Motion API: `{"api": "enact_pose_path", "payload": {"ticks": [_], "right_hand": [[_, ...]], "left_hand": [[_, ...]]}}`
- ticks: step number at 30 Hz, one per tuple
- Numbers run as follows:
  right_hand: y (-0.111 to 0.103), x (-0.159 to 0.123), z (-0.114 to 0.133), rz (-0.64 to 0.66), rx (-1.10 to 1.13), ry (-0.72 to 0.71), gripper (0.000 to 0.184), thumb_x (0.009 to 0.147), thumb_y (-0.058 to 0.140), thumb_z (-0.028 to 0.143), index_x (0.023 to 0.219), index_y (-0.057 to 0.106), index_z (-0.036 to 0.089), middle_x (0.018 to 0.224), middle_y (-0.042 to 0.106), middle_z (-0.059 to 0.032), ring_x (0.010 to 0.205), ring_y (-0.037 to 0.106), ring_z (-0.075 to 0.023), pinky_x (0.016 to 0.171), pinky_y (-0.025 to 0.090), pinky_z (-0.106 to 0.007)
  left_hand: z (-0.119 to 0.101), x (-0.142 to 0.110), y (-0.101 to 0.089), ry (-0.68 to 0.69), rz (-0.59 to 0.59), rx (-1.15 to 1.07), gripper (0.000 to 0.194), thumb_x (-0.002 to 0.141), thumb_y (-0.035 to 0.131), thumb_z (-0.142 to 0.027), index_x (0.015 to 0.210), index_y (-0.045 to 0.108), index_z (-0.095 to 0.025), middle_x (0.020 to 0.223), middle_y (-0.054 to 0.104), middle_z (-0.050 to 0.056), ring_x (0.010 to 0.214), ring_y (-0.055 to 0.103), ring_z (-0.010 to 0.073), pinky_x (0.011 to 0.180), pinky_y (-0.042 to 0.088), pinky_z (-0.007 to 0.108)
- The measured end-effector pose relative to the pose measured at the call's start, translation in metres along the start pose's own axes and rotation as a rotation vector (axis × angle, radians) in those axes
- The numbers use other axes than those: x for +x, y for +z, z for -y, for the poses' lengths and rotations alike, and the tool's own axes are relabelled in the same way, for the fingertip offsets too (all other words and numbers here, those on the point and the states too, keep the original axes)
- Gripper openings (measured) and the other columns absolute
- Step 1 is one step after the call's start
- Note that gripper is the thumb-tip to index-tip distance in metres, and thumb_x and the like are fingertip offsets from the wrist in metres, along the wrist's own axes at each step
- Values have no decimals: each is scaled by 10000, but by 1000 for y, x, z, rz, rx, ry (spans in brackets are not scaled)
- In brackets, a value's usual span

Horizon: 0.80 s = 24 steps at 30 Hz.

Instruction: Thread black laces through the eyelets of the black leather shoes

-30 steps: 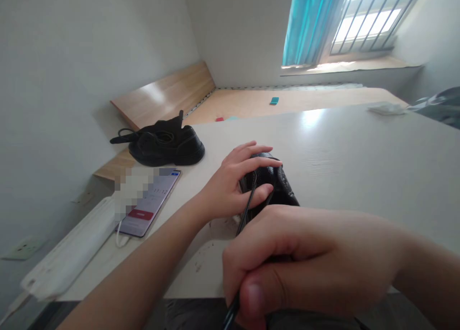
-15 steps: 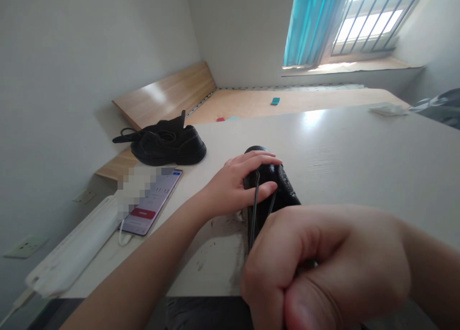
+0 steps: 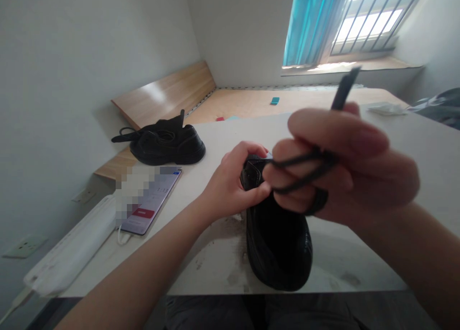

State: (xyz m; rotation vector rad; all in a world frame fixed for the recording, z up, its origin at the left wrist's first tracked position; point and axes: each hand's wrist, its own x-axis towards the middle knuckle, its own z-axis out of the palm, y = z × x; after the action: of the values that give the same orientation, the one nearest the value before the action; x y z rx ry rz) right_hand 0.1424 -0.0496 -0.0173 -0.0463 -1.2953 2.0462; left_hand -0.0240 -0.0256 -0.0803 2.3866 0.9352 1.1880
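Observation:
A black leather shoe lies on the table in front of me, its heel and opening towards me. My left hand grips its front part, thumb on the near side and fingers curled over the far side. Raised above the shoe on the right, my right hand is closed round the black shoelaces. Two lace strands run from the front of the shoe into my fist, and the loose ends stick up past the fingers. Fingers and laces cover part of the shoe's front.
A second black shoe with loose laces stands at the back left. Beside it lie a phone on a cable and a white power strip. The white table has dark smudges near its front edge. A plastic bag lies far right.
My right hand has risen from the near edge up and away with the laces, uncovering the shoe's opening. My left fingers have curled from lying flat to gripping the shoe's front.

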Motion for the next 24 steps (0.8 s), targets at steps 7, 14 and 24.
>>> {"api": "enact_pose_path", "payload": {"ticks": [7,14,24], "right_hand": [[-7,4,24,-584,-197,-208,432,1041,192,294,675,398,194,568,295,69,477,378,-36,495,285,-197],[-15,3,20,-464,-108,-223,446,1055,187,296,697,437,207,579,317,53,506,406,-61,509,363,-180],[-73,14,18,-995,-125,-35,197,918,437,174,725,475,179,599,436,38,449,355,-49,385,282,-159]], "left_hand": [[2,-2,6,160,-77,82,285,854,623,-186,1139,613,-189,1201,642,92,1140,565,217,1025,419,397],[-5,-1,-2,-102,290,-413,78,846,614,-186,876,683,-208,1308,587,70,1314,448,277,1122,335,432],[-4,11,-10,-465,-305,-1033,267,902,490,-287,658,528,-187,881,595,24,1080,565,189,1038,391,357]]}}
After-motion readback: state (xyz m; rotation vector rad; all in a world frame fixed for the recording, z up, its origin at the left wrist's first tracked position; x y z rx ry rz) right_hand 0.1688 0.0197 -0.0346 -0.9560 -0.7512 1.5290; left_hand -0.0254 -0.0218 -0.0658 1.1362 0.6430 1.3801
